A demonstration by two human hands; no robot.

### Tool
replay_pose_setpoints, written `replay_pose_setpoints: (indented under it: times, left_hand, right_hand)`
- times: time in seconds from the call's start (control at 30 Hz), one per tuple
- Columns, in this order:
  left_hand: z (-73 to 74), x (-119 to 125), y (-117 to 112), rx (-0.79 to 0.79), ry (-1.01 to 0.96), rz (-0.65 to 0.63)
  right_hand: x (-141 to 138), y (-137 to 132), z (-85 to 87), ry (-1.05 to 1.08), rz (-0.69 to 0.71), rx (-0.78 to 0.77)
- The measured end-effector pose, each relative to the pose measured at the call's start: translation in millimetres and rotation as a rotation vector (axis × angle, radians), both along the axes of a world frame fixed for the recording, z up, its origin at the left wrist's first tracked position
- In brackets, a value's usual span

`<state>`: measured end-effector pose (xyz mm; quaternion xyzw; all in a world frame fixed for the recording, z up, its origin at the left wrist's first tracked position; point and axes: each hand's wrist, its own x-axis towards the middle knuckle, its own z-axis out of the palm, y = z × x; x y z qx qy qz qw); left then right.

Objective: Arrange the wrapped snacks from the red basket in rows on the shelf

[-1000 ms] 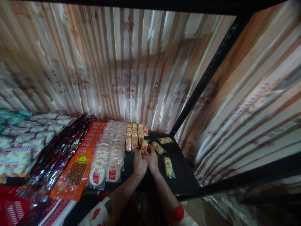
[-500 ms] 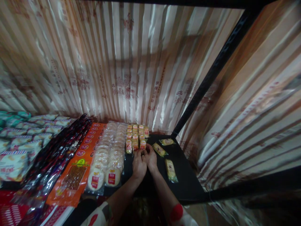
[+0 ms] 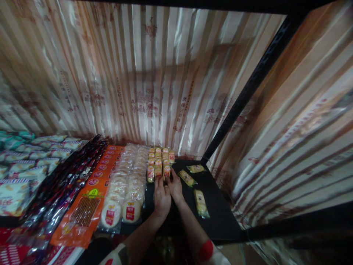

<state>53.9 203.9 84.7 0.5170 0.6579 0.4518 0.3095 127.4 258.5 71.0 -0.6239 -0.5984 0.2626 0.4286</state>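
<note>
Hands at small wrapped cakes (image 3: 158, 162)
The left hand (image 3: 161, 200) has fingers extended to the block's front, just beyond it; the right hand (image 3: 175, 187) curls at the block's near right corner. Pinching can't be told. Loose packs (image 3: 187, 178) lie right of both hands. Likely light, crushable, slick-wrapped: hold gently by the sides.

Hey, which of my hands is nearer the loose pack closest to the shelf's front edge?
Right. Your right hand is left of the loose pack, with black shelf between them; your left hand is farther left, beside the right.
</note>
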Motion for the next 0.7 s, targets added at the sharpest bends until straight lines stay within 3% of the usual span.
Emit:
replay_pose_setpoints:
  times: [0.17, 0.7]
  left_hand:
    - [-4.2, -0.9, -0.7, 0.053, -0.001, 0.032]
    - [-18.7, -4.0, 6.4, 0.089, 0.08, 0.065]
  right_hand:
    - [-0.4, 1.6, -0.6, -0.025, 0.048, 0.012]
    - [-8.9, 3.3, -17.4, -0.183, -0.042, 0.111]
